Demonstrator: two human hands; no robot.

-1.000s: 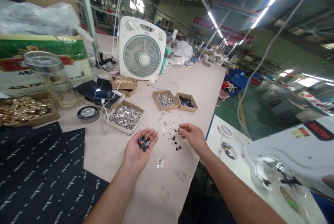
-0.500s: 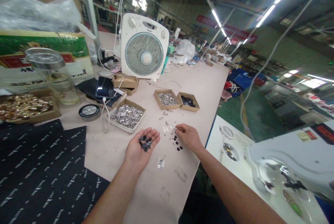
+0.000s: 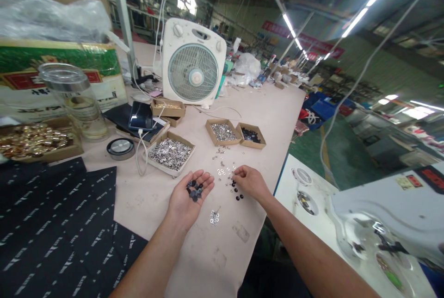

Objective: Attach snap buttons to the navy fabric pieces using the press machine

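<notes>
My left hand (image 3: 182, 203) is turned palm up and slightly cupped, with a small pile of black snap caps (image 3: 194, 195) lying in it. To its right, my right hand (image 3: 252, 182) is held low over the table, thumb and fingertips pinched together; what is between them is too small to make out. Several round black caps (image 3: 236, 190) lie in a short line below those fingertips. Loose silver ring-shaped snap parts (image 3: 222, 172) are scattered just beyond. A separate cluster of silver snap parts (image 3: 214, 217) sits nearer me, between my forearms.
Cardboard trays of silver parts (image 3: 171, 153), more silver parts (image 3: 223, 132) and black parts (image 3: 251, 135) stand beyond my hands. A box fan (image 3: 194, 64) is behind them. Printed black fabric (image 3: 58, 224) covers the left. A white sewing machine (image 3: 391, 205) stands right, past the table edge.
My right hand's fingertips have come slightly nearer to me, towards the black caps. My left hand stays in place with its pile, and the view has shifted a little.
</notes>
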